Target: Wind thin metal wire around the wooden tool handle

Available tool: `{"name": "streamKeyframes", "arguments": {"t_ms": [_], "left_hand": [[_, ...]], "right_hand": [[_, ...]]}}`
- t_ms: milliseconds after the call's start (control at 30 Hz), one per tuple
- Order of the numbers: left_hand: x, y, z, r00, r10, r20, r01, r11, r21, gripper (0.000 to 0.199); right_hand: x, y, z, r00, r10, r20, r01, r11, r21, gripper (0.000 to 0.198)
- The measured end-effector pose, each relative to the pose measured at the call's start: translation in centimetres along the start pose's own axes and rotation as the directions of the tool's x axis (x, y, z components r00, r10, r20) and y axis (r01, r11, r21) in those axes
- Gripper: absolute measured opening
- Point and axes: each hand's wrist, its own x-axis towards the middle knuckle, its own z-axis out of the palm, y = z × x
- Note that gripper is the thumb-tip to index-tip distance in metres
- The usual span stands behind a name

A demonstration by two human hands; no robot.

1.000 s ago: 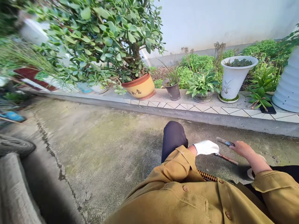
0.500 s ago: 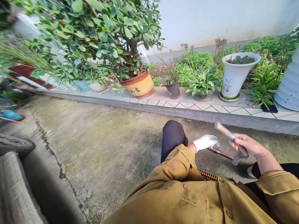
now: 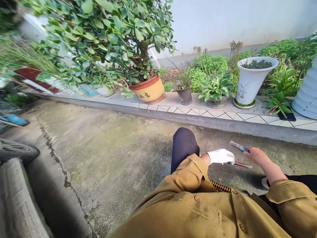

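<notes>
My left hand [image 3: 221, 156], in a white glove, is closed around a thin reddish-brown rod [image 3: 243, 165] whose free end points right, low over the concrete. Bare and closed, my right hand [image 3: 259, 156] grips a short wooden-handled tool [image 3: 239, 146] with a grey metal collar. The handle's pale end points up and left, above the rod. My fingers and palm hide the rest of this tool, so its exact kind does not show. A small gap separates the hands, in front of my bent knee [image 3: 184, 145].
A tiled ledge [image 3: 218, 114] runs across the front, bearing a yellow pot [image 3: 148, 91], a brown pot [image 3: 184, 95], a tall white planter [image 3: 247, 84] and a black phone [image 3: 286, 114]. Cracked concrete [image 3: 111, 142] lies to the left, beside a grey rolled or folded object [image 3: 17, 152].
My right hand has lowered and turned the tool, so its handle lies flatter and its grey lower part is hidden. My gloved left hand has moved slightly right and now covers the rod's metal band.
</notes>
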Motion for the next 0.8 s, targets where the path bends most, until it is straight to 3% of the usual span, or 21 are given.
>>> {"name": "streamKeyframes", "arguments": {"t_ms": [100, 167, 200, 267, 300, 333, 367, 433, 500, 533, 600, 700, 800], "left_hand": [[0.3, -0.2, -0.4, 0.999, 0.029, -0.041, -0.023, 0.991, 0.13, 0.021], [0.6, -0.4, -0.7, 0.997, 0.058, -0.047, -0.048, 0.979, 0.196, 0.019], [0.7, -0.5, -0.8, 0.996, 0.075, -0.048, -0.063, 0.974, 0.219, 0.019], [0.9, -0.9, -0.9, 0.993, 0.099, -0.063, -0.085, 0.977, 0.194, 0.017], [1.0, -1.0, -0.9, 0.992, 0.095, -0.083, -0.082, 0.987, 0.141, 0.015], [1.0, -1.1, -0.9, 0.991, 0.086, -0.105, -0.077, 0.993, 0.084, 0.014], [1.1, -1.2, -1.0, 0.989, 0.077, -0.127, -0.074, 0.997, 0.027, 0.016], [1.1, -1.2, -1.0, 0.984, 0.064, -0.167, -0.075, 0.995, -0.062, 0.023], [1.0, -1.2, -1.1, 0.982, 0.064, -0.178, -0.079, 0.994, -0.079, 0.027], [1.0, -1.2, -1.1, 0.985, 0.062, -0.164, -0.076, 0.994, -0.079, 0.027], [0.8, -1.0, -1.0, 0.995, 0.055, -0.089, -0.062, 0.995, -0.081, 0.024], [0.6, -0.5, -0.6, 0.997, 0.069, 0.013, -0.067, 0.986, -0.152, 0.02], [0.2, 0.4, -0.4, 0.997, 0.05, 0.056, -0.04, 0.985, -0.166, 0.019]], "right_hand": [[-1.2, -0.8, 0.8, 0.979, -0.053, 0.197, 0.057, 0.998, -0.012, 0.024], [-2.3, -1.6, 1.2, 0.931, -0.109, 0.348, 0.099, 0.994, 0.047, 0.016], [-2.8, -1.9, 1.1, 0.885, -0.153, 0.44, 0.123, 0.988, 0.096, 0.017], [-3.9, -2.3, 0.5, 0.74, -0.321, 0.591, 0.176, 0.94, 0.291, 0.029], [-4.3, -2.4, 0.0, 0.675, -0.436, 0.596, 0.189, 0.882, 0.431, 0.037], [-4.5, -2.3, -0.8, 0.641, -0.548, 0.538, 0.193, 0.793, 0.578, 0.044], [-4.7, -2.0, -1.6, 0.656, -0.626, 0.423, 0.194, 0.681, 0.706, 0.047], [-4.7, -1.2, -3.2, 0.797, -0.59, 0.126, 0.221, 0.48, 0.849, 0.044], [-4.2, 0.0, -4.2, 0.92, -0.379, -0.1, 0.25, 0.369, 0.895, 0.041], [-3.9, 0.6, -4.4, 0.951, -0.255, -0.175, 0.255, 0.329, 0.909, 0.04], [-3.1, 1.7, -4.2, 0.97, -0.037, -0.239, 0.24, 0.28, 0.93, 0.042], [-1.9, 3.0, -3.1, 0.967, 0.125, -0.223, 0.169, 0.341, 0.925, 0.038], [-0.6, 3.7, -2.2, 0.97, 0.13, -0.204, 0.099, 0.556, 0.825, 0.032]]}}
